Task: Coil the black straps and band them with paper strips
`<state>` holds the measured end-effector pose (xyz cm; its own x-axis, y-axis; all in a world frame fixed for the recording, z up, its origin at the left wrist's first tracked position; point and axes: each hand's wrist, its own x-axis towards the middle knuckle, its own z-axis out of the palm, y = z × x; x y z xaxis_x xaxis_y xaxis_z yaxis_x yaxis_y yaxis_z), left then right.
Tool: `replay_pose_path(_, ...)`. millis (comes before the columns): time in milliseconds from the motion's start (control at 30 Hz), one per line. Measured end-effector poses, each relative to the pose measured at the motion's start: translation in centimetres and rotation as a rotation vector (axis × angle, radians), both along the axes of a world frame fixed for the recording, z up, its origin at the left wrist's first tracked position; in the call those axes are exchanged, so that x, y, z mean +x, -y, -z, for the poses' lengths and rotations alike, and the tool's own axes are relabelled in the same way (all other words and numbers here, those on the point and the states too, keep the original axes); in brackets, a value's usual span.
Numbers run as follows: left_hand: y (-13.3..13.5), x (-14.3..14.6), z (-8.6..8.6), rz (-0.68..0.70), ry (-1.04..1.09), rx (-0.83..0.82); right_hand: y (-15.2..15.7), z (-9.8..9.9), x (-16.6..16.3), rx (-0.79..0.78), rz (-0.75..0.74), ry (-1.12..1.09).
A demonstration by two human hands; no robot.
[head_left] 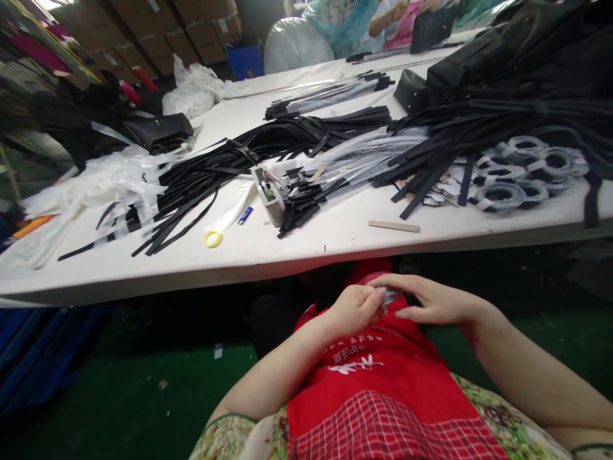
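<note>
Head view: left hand (354, 310) grip pinches a small pale piece (390, 296) over the red apron (383, 370); right hand (431, 300) grip spread, touching it.

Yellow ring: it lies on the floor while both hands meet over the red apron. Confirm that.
Not the floor: the head view shows the yellow ring on the white table. The left hand and right hand do meet over the red apron.
</note>
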<state>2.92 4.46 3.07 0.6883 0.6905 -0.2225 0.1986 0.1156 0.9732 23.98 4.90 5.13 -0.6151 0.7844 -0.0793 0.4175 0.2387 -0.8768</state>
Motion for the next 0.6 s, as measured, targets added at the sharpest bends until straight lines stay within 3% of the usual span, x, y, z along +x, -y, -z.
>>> replay_pose_path(133, -0.2, -0.6, 0.0, 0.143, 0.284, -0.538, 1.2, -0.1, -1.9, -0.22, -0.05, -0.082)
replay_pose_path(200, -0.1, -1.0, 0.0, 0.282, 0.33, -0.669, 1.1, 0.1, -2.2, -0.421, -0.162, -0.198)
replay_pose_path(267, -0.1, -1.1, 0.0, 0.322, 0.338, -0.732, 0.7, 0.8, -2.0, -0.562, -0.243, -0.296)
replay_pose_path(333, -0.4, -1.2, -0.1, 0.182, 0.367, -0.745, 0.0, 1.8, -1.6, -0.495, -0.156, -0.309)
replay_pose_path(467, -2.5, -1.5, -0.9, -0.225, 0.555, -0.732, -0.3, 4.1, -2.4, -0.139, 0.141, -0.091)
replay_pose_path(533, -4.1, -1.8, -1.3, -0.366, 0.65, -0.65, 0.8, 4.3, -4.0, -0.153, 0.088, 0.007)
replay_pose_path(600, -5.5, -2.1, -1.2, -0.526, 0.664, -0.441, 2.6, 3.4, -5.8, -0.229, -0.069, 0.016)
